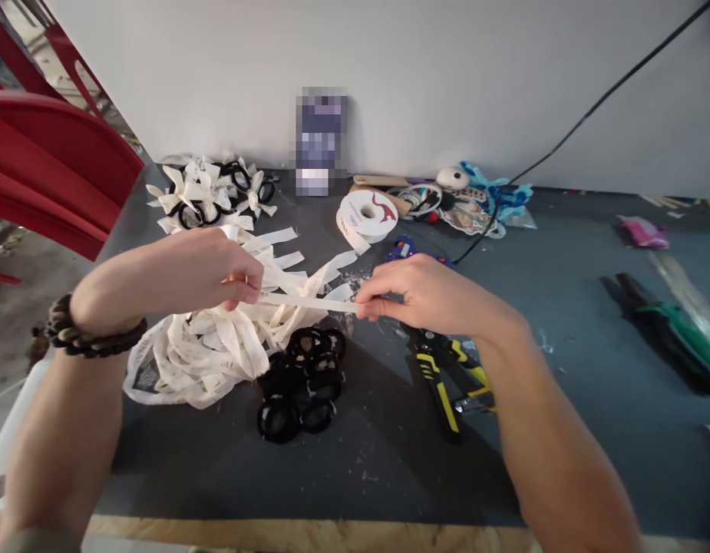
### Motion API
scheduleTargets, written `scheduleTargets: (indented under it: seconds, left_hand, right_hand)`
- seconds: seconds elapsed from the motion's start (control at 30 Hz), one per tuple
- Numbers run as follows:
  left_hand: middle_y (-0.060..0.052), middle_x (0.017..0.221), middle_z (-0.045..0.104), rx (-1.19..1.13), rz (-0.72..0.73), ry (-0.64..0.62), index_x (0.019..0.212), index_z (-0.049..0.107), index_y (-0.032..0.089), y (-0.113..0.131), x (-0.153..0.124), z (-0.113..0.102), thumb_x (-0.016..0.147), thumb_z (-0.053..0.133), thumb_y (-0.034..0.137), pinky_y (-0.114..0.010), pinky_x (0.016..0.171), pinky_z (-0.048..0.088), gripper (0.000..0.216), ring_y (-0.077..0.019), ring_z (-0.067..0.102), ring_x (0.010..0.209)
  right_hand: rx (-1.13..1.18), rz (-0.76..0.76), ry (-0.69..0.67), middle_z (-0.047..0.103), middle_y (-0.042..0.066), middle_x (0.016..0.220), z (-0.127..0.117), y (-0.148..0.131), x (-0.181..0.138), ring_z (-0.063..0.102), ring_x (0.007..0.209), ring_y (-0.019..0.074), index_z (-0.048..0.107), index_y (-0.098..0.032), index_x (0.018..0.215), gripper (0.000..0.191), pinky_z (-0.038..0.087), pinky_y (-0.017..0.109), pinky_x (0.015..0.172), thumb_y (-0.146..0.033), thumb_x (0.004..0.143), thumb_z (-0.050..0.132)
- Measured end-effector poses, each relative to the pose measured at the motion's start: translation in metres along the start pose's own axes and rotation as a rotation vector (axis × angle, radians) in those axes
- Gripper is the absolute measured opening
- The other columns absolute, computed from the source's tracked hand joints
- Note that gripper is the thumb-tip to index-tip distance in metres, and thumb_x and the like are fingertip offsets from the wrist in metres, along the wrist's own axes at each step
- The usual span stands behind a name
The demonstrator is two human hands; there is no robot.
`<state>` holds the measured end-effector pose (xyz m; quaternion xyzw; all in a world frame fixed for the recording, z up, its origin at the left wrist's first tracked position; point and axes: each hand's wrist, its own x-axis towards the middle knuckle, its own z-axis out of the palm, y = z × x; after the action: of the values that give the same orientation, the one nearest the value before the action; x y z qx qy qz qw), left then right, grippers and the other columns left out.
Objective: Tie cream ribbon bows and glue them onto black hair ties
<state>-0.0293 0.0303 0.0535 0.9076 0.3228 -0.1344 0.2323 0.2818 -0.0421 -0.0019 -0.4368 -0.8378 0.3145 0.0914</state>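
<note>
A short length of cream ribbon (308, 302) is stretched level between my two hands. My left hand (216, 269) pinches one end of it, and my right hand (409, 288) pinches the other between thumb and fingers. Below and behind the left hand spreads a heap of loose cream ribbon (199, 357), some of it printed with small lettering. Black hair ties (302, 380) lie in a cluster just in front of the stretched strip. Under my right wrist rests a pair of pliers with black and yellow handles (438, 392), partly hidden by the arm.
At the back left, finished-looking bows on black ties (216, 188) form a pile. A ribbon spool (369, 215) and a blurred phone (320, 142) stand behind my hands. Green-handled pliers (677, 334) lie right. A black cable (596, 107) crosses the back; a red chair (55, 161) is left.
</note>
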Motion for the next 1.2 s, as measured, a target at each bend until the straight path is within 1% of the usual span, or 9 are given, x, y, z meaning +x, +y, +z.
scheduleTargets:
  seconds: [0.2, 0.33, 0.47, 0.57, 0.73, 0.87, 0.97, 1.1, 1.2]
  left_hand:
    - [0.002, 0.067, 0.072, -0.053, -0.074, -0.079, 0.074, 0.072, 0.021, -0.002, -0.001, 0.000, 0.090, 0.051, 0.015, -0.025, 0.059, 0.038, 0.027, -0.0127, 0.060, 0.056]
    - [0.001, 0.067, 0.072, -0.047, -0.102, -0.095, 0.074, 0.072, 0.020, 0.000, 0.000, -0.001, 0.093, 0.052, 0.019, -0.025, 0.061, 0.038, 0.027, -0.0129, 0.061, 0.058]
    - [0.002, 0.070, 0.073, -0.062, -0.076, -0.116, 0.075, 0.072, 0.020, 0.000, 0.002, 0.002, 0.092, 0.053, 0.017, -0.025, 0.061, 0.038, 0.025, -0.0127, 0.061, 0.059]
    - [0.002, 0.070, 0.072, -0.042, -0.056, -0.102, 0.076, 0.071, 0.020, -0.001, 0.003, 0.003, 0.091, 0.053, 0.013, -0.024, 0.058, 0.036, 0.025, -0.0114, 0.059, 0.057]
    - [0.003, 0.072, 0.072, -0.055, -0.045, -0.134, 0.080, 0.072, 0.020, 0.001, 0.003, 0.003, 0.094, 0.049, 0.012, -0.023, 0.058, 0.037, 0.028, -0.0109, 0.061, 0.059]
    - [0.003, 0.072, 0.072, -0.066, -0.026, -0.111, 0.083, 0.071, 0.021, 0.002, 0.004, 0.006, 0.094, 0.047, 0.010, -0.023, 0.059, 0.038, 0.028, -0.0109, 0.061, 0.060]
    - [0.003, 0.072, 0.072, -0.046, -0.058, -0.087, 0.081, 0.071, 0.020, 0.002, 0.007, 0.009, 0.091, 0.049, 0.008, -0.024, 0.060, 0.037, 0.027, -0.0112, 0.060, 0.060]
    - [0.002, 0.069, 0.071, -0.026, -0.085, -0.063, 0.076, 0.070, 0.019, -0.001, 0.009, 0.011, 0.088, 0.050, 0.008, -0.026, 0.060, 0.036, 0.026, -0.0120, 0.059, 0.059]
    - [0.002, 0.069, 0.070, -0.024, -0.077, -0.050, 0.073, 0.069, 0.019, -0.004, 0.010, 0.012, 0.087, 0.050, 0.008, -0.026, 0.060, 0.035, 0.026, -0.0120, 0.059, 0.059]
  right_hand:
    - [-0.011, 0.004, -0.072, 0.072, 0.000, 0.076, 0.000, 0.001, 0.001, 0.060, 0.069, 0.0149, 0.073, -0.022, 0.078, 0.031, 0.039, 0.028, 0.066, -0.038, 0.101, 0.060]
    - [0.013, 0.016, -0.111, 0.074, 0.001, 0.077, -0.001, 0.005, 0.001, 0.061, 0.068, 0.0152, 0.072, -0.022, 0.079, 0.033, 0.039, 0.028, 0.066, -0.043, 0.101, 0.059]
    - [0.005, 0.064, -0.166, 0.074, 0.000, 0.075, -0.001, 0.007, 0.002, 0.063, 0.070, 0.0161, 0.071, -0.022, 0.078, 0.035, 0.039, 0.029, 0.067, -0.044, 0.102, 0.056]
    - [-0.045, 0.089, -0.153, 0.072, 0.001, 0.076, 0.000, 0.009, 0.004, 0.062, 0.071, 0.0170, 0.070, -0.022, 0.076, 0.038, 0.037, 0.031, 0.067, -0.045, 0.103, 0.055]
    - [-0.053, 0.033, -0.120, 0.073, 0.000, 0.077, -0.003, 0.013, 0.000, 0.063, 0.073, 0.0165, 0.073, -0.023, 0.082, 0.035, 0.040, 0.030, 0.070, -0.042, 0.103, 0.055]
    - [-0.128, 0.025, -0.062, 0.072, 0.000, 0.075, -0.009, 0.015, -0.008, 0.062, 0.072, 0.0161, 0.075, -0.025, 0.078, 0.035, 0.039, 0.029, 0.070, -0.040, 0.103, 0.055]
    - [-0.192, 0.044, -0.028, 0.074, 0.000, 0.078, -0.010, 0.015, -0.011, 0.063, 0.075, 0.0168, 0.076, -0.026, 0.081, 0.032, 0.038, 0.030, 0.071, -0.038, 0.102, 0.056]
    - [-0.220, 0.057, -0.035, 0.074, -0.002, 0.072, -0.008, 0.015, -0.009, 0.063, 0.075, 0.0170, 0.075, -0.027, 0.081, 0.028, 0.036, 0.029, 0.071, -0.031, 0.101, 0.056]
    - [-0.216, 0.061, -0.024, 0.073, -0.003, 0.070, -0.007, 0.014, -0.008, 0.063, 0.073, 0.0168, 0.075, -0.026, 0.081, 0.029, 0.036, 0.029, 0.069, -0.033, 0.102, 0.056]
